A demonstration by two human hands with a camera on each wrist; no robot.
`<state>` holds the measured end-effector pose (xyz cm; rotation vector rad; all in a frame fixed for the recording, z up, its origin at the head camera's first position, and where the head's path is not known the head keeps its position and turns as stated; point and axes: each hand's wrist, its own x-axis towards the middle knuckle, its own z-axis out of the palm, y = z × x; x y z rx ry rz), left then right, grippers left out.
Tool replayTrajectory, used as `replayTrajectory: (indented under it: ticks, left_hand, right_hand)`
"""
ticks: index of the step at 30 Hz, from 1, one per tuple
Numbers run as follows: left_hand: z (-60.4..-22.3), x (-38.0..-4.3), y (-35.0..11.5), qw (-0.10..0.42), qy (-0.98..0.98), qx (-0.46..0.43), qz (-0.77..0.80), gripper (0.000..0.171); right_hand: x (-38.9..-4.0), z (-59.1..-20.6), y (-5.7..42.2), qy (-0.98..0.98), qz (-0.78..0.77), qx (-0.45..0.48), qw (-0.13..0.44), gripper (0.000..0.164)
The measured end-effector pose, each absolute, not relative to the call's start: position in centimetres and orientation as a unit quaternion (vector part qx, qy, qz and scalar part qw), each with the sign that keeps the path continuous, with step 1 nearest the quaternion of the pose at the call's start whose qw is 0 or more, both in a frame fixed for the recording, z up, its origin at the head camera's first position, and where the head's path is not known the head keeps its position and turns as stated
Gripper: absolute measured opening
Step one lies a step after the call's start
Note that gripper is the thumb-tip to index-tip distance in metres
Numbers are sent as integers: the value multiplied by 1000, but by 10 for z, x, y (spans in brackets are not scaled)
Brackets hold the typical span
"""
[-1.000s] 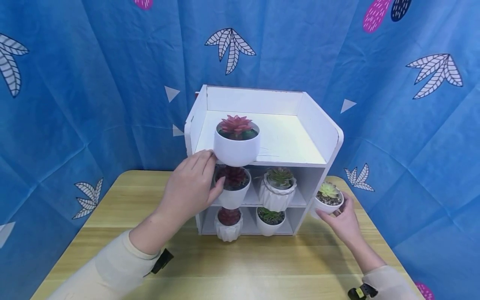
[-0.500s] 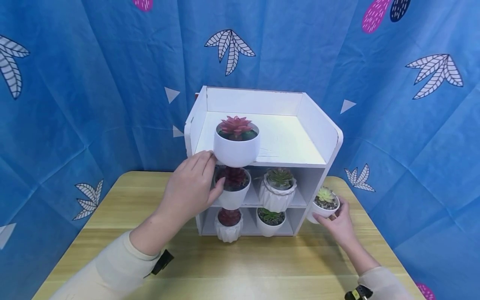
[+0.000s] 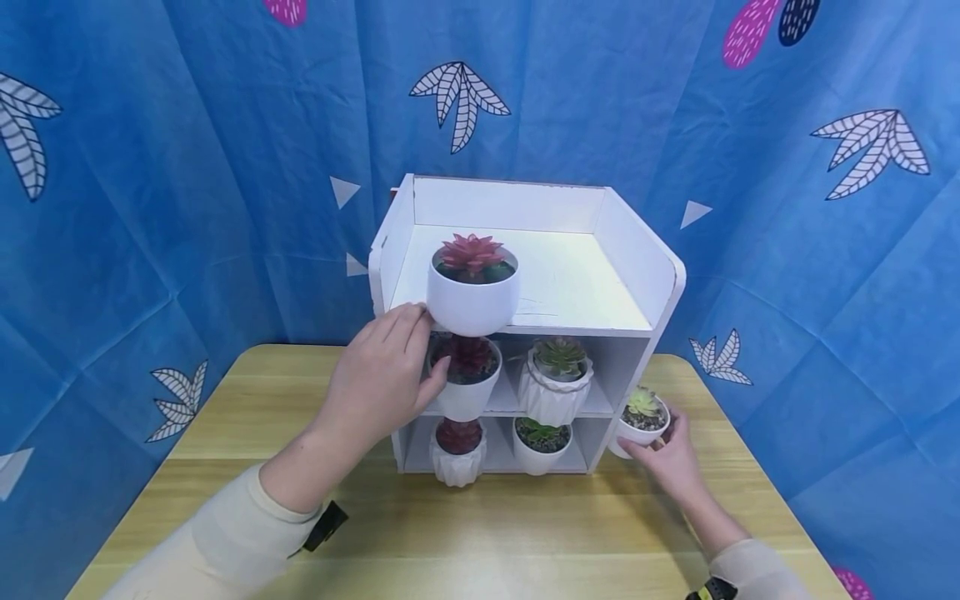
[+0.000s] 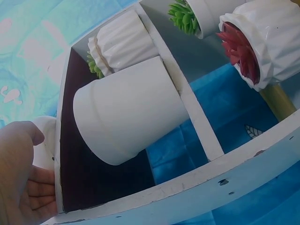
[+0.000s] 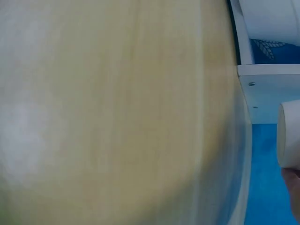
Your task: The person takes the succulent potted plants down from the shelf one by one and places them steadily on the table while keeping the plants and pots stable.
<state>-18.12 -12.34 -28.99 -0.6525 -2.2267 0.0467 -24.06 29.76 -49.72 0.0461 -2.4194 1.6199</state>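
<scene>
At the front left of the white shelf unit's top board (image 3: 600,287) stands a smooth white pot with a red succulent (image 3: 474,304). My left hand (image 3: 378,367) rests its fingertips at the pot's left side, and its thumb extends apart from the pot, in front of the middle tier. The left wrist view shows the left hand (image 4: 23,173) at the board's edge with part of that pot behind it. To the right of the unit, my right hand (image 3: 672,457) grips a white pot with a pale green succulent (image 3: 641,429); whether its base touches the table cannot be seen.
The middle tier bears a white pot with a dark red succulent (image 3: 467,398) and a ribbed pot with a green one (image 3: 555,398). Below are a ribbed pot with a red succulent (image 3: 457,465) and a smooth green-planted pot (image 3: 538,457). A blue patterned cloth (image 3: 285,150) surrounds the wooden table (image 3: 480,542).
My right hand has lowered the pale green succulent's pot and brought it left, nearer to the unit's side. The left hand and the other pots have stayed in place.
</scene>
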Motion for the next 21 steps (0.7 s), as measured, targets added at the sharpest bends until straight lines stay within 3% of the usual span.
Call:
replayTrajectory:
  ticks: [21]
  left_hand:
    - [-291, -182, -123, 401, -879, -257, 13, 58]
  right_hand:
    - [-243, -518, 296, -830, 548, 10, 102, 98]
